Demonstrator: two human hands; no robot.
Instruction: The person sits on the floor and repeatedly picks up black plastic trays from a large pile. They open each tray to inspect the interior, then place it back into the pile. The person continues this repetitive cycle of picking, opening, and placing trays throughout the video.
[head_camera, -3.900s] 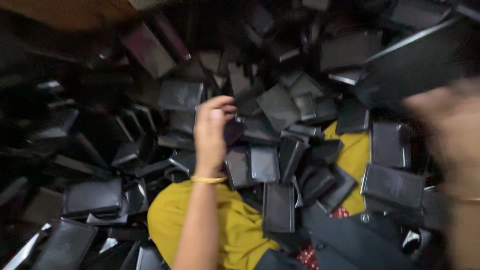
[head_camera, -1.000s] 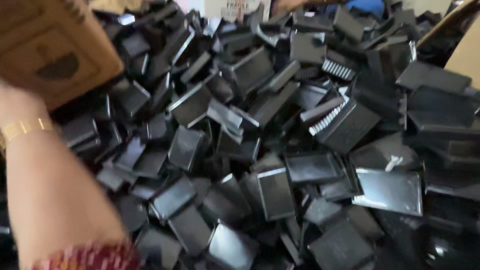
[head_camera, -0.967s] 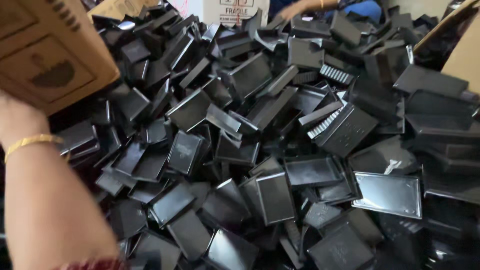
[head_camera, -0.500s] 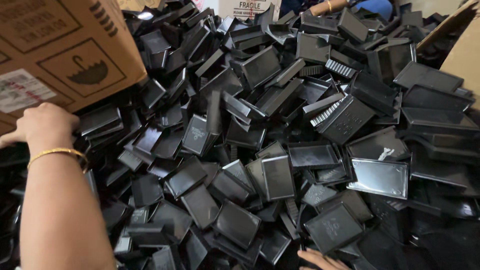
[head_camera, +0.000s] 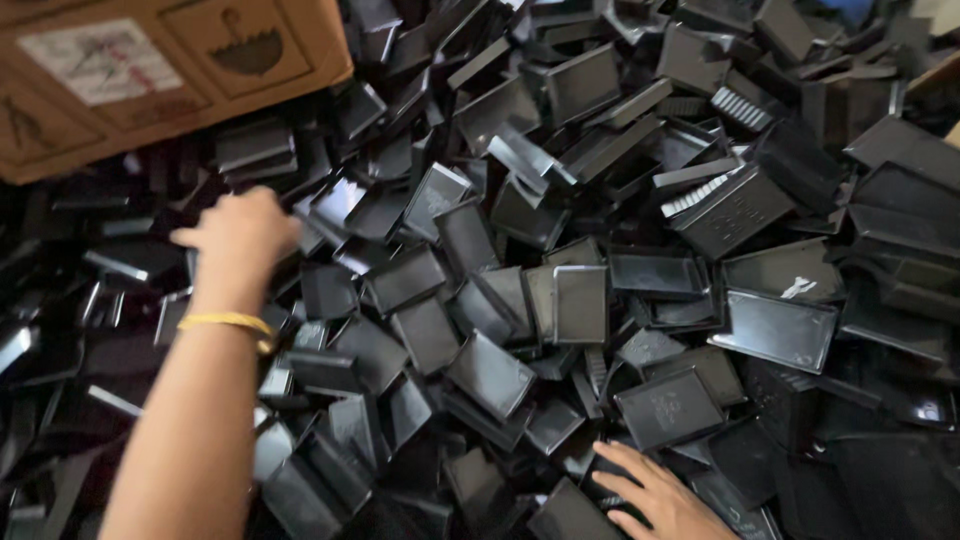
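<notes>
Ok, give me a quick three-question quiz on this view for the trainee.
1. True or false: the left hand lies on the heap of black plastic trays.
2. What sits at the top left? A) blue crate B) cardboard box C) metal bin
3. What is on the left wrist?

Key: 1 true. 2 B. 3 a thin yellow bangle. The right hand rests low on the heap, fingers spread.

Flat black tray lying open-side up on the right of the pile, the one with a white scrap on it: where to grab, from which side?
Probably its near long rim, coming from above. The tray lies nearly flat, open side up, on top of the pile, so that raised edge is exposed. The right hand is closest.
</notes>
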